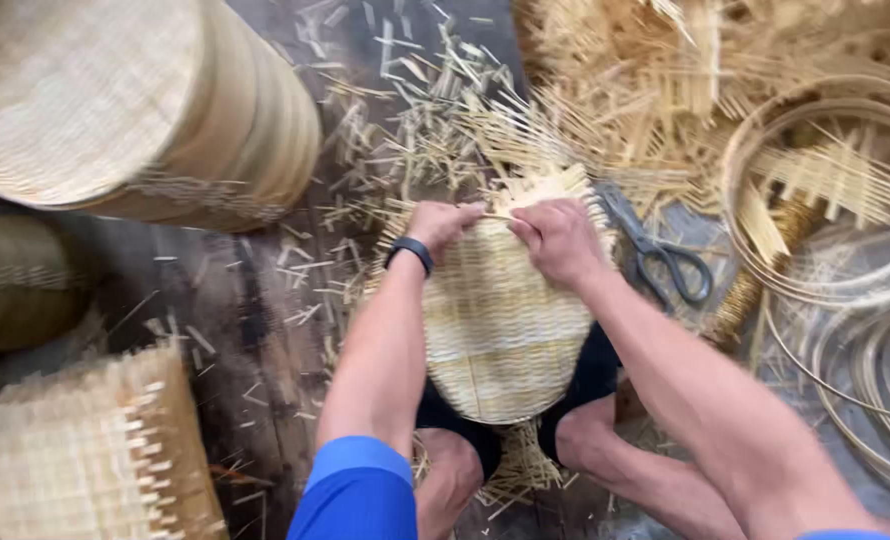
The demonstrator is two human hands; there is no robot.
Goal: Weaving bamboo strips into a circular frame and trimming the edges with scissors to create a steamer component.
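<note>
A round woven bamboo mat (500, 320) with loose strip ends rests between my knees, tilted up toward me. My left hand (443, 224), with a dark band on its wrist, grips the mat's far rim, fingers curled over the strips. My right hand (558, 240) sits right beside it on the same rim and pinches a thin strip between the two hands. Loose strip ends (525, 150) fan out beyond both hands.
Grey-handled scissors (655, 250) lie just right of the mat. Bamboo hoops (825, 190) are piled at the right. A stack of finished woven trays (135, 110) stands at upper left, woven mats (75, 450) at lower left. Cut strips litter the dark floor (255, 300).
</note>
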